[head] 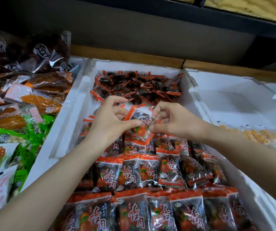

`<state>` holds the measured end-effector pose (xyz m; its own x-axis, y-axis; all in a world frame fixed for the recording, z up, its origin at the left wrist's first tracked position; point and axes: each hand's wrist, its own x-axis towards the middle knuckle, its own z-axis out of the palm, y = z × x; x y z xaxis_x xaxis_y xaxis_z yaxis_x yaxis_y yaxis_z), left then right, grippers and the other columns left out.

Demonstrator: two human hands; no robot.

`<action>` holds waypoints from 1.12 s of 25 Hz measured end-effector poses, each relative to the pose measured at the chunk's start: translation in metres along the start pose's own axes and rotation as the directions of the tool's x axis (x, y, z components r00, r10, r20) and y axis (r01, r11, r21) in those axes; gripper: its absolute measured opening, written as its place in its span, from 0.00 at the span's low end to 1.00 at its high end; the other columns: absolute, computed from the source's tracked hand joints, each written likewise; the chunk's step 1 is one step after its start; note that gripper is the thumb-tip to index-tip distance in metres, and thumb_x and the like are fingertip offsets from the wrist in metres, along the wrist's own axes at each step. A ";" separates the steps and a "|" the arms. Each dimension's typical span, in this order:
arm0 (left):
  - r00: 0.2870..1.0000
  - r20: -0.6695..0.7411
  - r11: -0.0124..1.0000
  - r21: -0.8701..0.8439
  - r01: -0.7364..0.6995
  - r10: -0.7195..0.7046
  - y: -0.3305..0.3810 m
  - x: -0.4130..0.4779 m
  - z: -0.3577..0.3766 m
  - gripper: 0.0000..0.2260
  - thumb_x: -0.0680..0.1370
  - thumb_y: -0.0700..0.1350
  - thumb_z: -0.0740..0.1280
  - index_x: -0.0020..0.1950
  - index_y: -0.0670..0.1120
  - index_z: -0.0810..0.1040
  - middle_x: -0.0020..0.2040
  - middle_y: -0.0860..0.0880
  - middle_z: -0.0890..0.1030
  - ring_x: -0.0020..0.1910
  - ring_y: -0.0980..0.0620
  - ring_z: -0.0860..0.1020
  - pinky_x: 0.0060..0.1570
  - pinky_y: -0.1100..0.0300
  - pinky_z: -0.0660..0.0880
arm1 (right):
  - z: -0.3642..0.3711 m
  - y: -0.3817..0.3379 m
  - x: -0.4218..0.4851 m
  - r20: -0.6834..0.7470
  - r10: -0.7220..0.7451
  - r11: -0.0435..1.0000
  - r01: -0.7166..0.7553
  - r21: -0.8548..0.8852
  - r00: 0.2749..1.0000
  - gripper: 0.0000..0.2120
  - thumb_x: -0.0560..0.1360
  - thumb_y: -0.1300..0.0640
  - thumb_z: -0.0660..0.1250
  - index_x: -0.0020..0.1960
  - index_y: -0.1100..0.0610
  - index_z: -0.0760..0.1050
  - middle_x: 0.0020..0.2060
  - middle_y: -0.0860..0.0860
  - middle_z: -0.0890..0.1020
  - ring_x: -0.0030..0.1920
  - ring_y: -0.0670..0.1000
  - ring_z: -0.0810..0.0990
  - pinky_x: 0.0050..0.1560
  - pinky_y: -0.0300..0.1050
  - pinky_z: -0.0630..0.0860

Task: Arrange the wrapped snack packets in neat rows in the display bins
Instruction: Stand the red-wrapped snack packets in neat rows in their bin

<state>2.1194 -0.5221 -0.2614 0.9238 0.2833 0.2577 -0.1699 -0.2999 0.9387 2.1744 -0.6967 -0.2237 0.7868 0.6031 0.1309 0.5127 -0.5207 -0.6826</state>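
A white foam bin holds red-and-clear snack packets. Its near half carries neat overlapping rows of packets, labels up. A loose heap of the same packets lies at the far end. Over the middle of the bin, my left hand and my right hand both pinch one packet between thumb and fingers, just above the farthest row. Its lower edge is hidden behind my fingers.
Another white foam bin stands to the right, with yellow packets along its near side. On the left lie orange, green and dark wrapped snacks. A dark shelf wall rises behind the bins.
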 end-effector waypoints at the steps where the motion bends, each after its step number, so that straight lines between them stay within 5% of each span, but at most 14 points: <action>1: 0.999 0.025 0.999 0.011 -0.044 0.044 0.006 0.002 0.004 0.26 0.64 0.43 0.80 0.55 0.54 0.71 0.43 0.51 0.83 0.44 0.57 0.81 0.46 0.65 0.77 | -0.003 0.001 -0.005 0.008 -0.011 0.999 0.011 -0.047 1.000 0.14 0.69 0.59 0.74 0.47 0.51 0.70 0.41 0.45 0.80 0.42 0.46 0.79 0.48 0.45 0.76; 4: 0.973 0.144 0.975 0.102 -0.198 0.183 0.026 0.011 0.022 0.23 0.67 0.42 0.78 0.55 0.54 0.72 0.43 0.52 0.82 0.42 0.56 0.81 0.41 0.59 0.79 | -0.010 -0.005 -0.015 -0.066 -0.152 0.960 0.131 -0.249 0.986 0.21 0.69 0.55 0.74 0.57 0.47 0.67 0.47 0.38 0.75 0.47 0.37 0.74 0.44 0.29 0.70; 8: 0.944 0.177 0.936 0.172 -0.306 0.276 0.027 0.033 0.040 0.15 0.75 0.43 0.71 0.59 0.50 0.71 0.51 0.53 0.78 0.48 0.54 0.79 0.44 0.68 0.74 | -0.036 0.012 0.004 -0.220 -0.151 0.943 0.074 -0.324 0.964 0.13 0.71 0.57 0.72 0.54 0.51 0.75 0.39 0.43 0.79 0.40 0.41 0.77 0.41 0.31 0.70; 11: 0.906 0.377 0.797 0.479 -0.368 0.191 -0.005 0.054 0.043 0.15 0.80 0.47 0.63 0.66 0.45 0.72 0.63 0.46 0.74 0.64 0.49 0.71 0.60 0.62 0.66 | -0.045 0.039 0.029 -0.322 0.050 0.980 -0.109 -0.168 0.945 0.04 0.75 0.60 0.67 0.50 0.55 0.75 0.40 0.52 0.79 0.40 0.49 0.77 0.44 0.42 0.72; 14: 0.867 0.496 0.641 0.677 -0.363 -0.033 -0.033 0.063 0.044 0.18 0.82 0.50 0.59 0.70 0.45 0.71 0.69 0.46 0.71 0.68 0.46 0.66 0.68 0.49 0.63 | -0.036 0.061 0.050 -0.270 0.173 0.972 -0.208 -0.107 0.947 0.02 0.76 0.60 0.65 0.49 0.57 0.74 0.37 0.50 0.76 0.38 0.48 0.75 0.41 0.38 0.70; 18: 0.861 0.488 0.759 0.614 -0.219 -0.146 -0.039 0.062 0.050 0.25 0.81 0.50 0.62 0.75 0.44 0.62 0.72 0.44 0.69 0.70 0.46 0.67 0.66 0.58 0.64 | -0.023 0.084 0.065 -0.196 0.267 0.957 -0.284 -0.063 0.944 0.07 0.76 0.63 0.64 0.40 0.55 0.74 0.34 0.49 0.77 0.41 0.50 0.77 0.40 0.39 0.72; 22: 0.886 0.441 0.803 0.574 -0.158 -0.141 -0.039 0.068 0.052 0.21 0.79 0.47 0.67 0.70 0.43 0.70 0.66 0.45 0.74 0.62 0.49 0.72 0.50 0.66 0.64 | -0.024 0.098 0.067 -0.356 0.198 0.941 -0.279 -0.191 0.913 0.12 0.77 0.67 0.59 0.41 0.55 0.76 0.41 0.51 0.80 0.41 0.48 0.76 0.32 0.26 0.68; 25: 0.880 0.459 0.809 0.559 -0.180 -0.121 -0.040 0.069 0.046 0.19 0.78 0.46 0.67 0.68 0.43 0.72 0.65 0.46 0.75 0.61 0.49 0.73 0.52 0.64 0.66 | -0.021 0.099 0.069 -0.446 0.160 0.967 -0.232 -0.111 0.881 0.10 0.77 0.67 0.60 0.42 0.57 0.75 0.36 0.48 0.78 0.35 0.42 0.73 0.28 0.22 0.65; 28: 0.879 0.462 0.791 0.578 -0.200 -0.115 -0.040 0.068 0.041 0.21 0.78 0.47 0.67 0.70 0.43 0.69 0.67 0.44 0.72 0.65 0.47 0.71 0.60 0.59 0.67 | -0.016 0.099 0.069 -0.328 0.130 0.955 -0.208 -0.213 0.936 0.11 0.77 0.67 0.60 0.40 0.55 0.75 0.33 0.46 0.77 0.33 0.38 0.72 0.28 0.22 0.66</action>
<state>2.2033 -0.5276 -0.2910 0.9904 -0.1376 0.0123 -0.1210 -0.8206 0.5585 2.2851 -0.7165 -0.2710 0.9157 0.2979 0.2696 0.3991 -0.7513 -0.5255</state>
